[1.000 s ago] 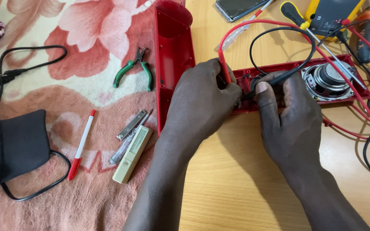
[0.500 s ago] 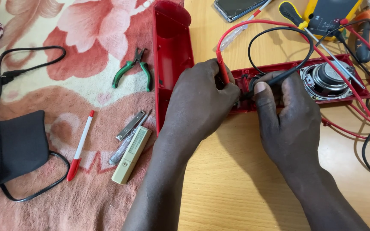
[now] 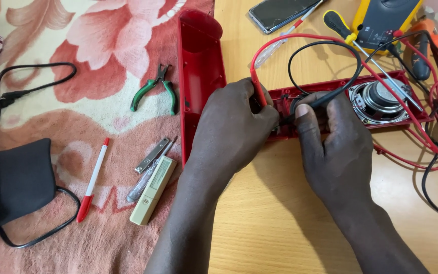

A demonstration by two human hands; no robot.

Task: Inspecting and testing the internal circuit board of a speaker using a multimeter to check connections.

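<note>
1. Over the open red speaker case (image 3: 330,109), which lies with its long side left to right, both hands meet at its left half.
2. Left hand (image 3: 234,129) pinches the red probe (image 3: 258,91); right hand (image 3: 333,147) pinches the black probe (image 3: 305,104). Both tips point down into the case.
3. Right of the hands, inside the same case, sits a round speaker (image 3: 378,101).
4. Left of the case stands the red cover (image 3: 198,66), empty.

A light wooden bench (image 3: 280,213) with a smooth, pale grain fills the right part of the view. To the left of the bench lies a soft blanket (image 3: 51,30) in red, pink and cream with a large flower pattern. Even, soft light falls on both.
</note>
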